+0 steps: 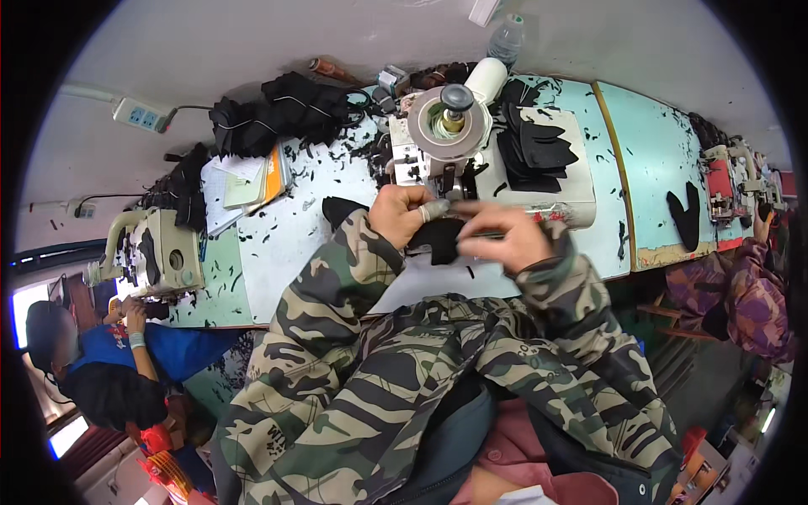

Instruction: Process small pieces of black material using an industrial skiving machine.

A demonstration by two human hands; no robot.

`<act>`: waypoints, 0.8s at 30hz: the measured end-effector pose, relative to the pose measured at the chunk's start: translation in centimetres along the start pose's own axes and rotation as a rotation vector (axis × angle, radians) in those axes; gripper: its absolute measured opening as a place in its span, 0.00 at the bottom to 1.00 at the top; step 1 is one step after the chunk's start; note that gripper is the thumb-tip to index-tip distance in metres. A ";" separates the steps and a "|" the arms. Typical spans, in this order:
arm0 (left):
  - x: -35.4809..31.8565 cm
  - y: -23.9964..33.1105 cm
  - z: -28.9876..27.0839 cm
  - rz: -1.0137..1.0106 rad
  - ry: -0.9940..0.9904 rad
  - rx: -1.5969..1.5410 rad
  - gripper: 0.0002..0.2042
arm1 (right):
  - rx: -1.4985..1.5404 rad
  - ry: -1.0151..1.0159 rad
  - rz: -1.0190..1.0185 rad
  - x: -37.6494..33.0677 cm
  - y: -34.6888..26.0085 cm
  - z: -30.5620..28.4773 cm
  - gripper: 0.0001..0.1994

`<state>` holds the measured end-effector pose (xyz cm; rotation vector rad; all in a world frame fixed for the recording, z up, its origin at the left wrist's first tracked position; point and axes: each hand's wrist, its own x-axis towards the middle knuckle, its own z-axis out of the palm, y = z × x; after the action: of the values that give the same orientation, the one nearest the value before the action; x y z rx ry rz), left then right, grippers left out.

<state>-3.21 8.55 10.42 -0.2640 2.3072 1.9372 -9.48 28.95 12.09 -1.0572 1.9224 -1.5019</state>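
- I watched from far away, and the closest things I saw were two hands in front of the sewing machine.
- The left hand, one finger wrapped in pale tape, was curled in tight. It seemed to pinch the top edge of the black cloth.
- The right hand was blurry and half bent at the cloth's right side. I could not tell if it gripped anything.
- The black cloth lay on the table, just in front of the machine. It looked light, soft and floppy, not easy to break. I guessed it would bend and bunch if pushed.
- I thought flat fingertips on both side edges would hold it best, well away from the machine's middle part.
- Just right of the machine lay a pile of black cloth pieces. They looked just as soft.
- Left of the machine were papers.
- Farther back, behind the machine, stood a clear bottle.
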 end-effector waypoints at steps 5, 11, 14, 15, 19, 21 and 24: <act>-1.2 -1.2 -0.8 -0.115 -0.216 0.091 0.13 | 0.270 0.129 0.339 0.2 2.0 4.6 0.07; -0.3 -1.9 -1.5 -0.125 -0.052 0.548 0.12 | 0.068 0.203 0.398 0.4 2.9 5.1 0.14; 0.5 -1.2 -1.5 -0.216 -0.080 0.671 0.12 | -0.030 0.209 0.390 0.7 3.0 5.3 0.14; 0.9 -0.9 -1.4 -0.253 -0.101 0.722 0.13 | -0.040 0.200 0.398 0.7 3.0 5.2 0.14; 2.4 -1.8 -0.9 -0.225 -0.158 0.751 0.13 | 0.079 0.294 0.338 -0.9 3.5 5.3 0.13; 2.5 -1.8 -1.2 -0.183 -0.143 0.765 0.12 | 0.147 0.318 0.359 -1.4 3.5 5.4 0.13; 2.4 -2.3 -1.8 -0.075 -0.142 0.806 0.13 | 0.161 0.358 0.436 -1.5 2.9 5.1 0.14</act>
<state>-5.03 6.28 8.01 -0.1150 2.6842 0.8324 -5.55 27.45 7.70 -0.2797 2.0488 -1.6235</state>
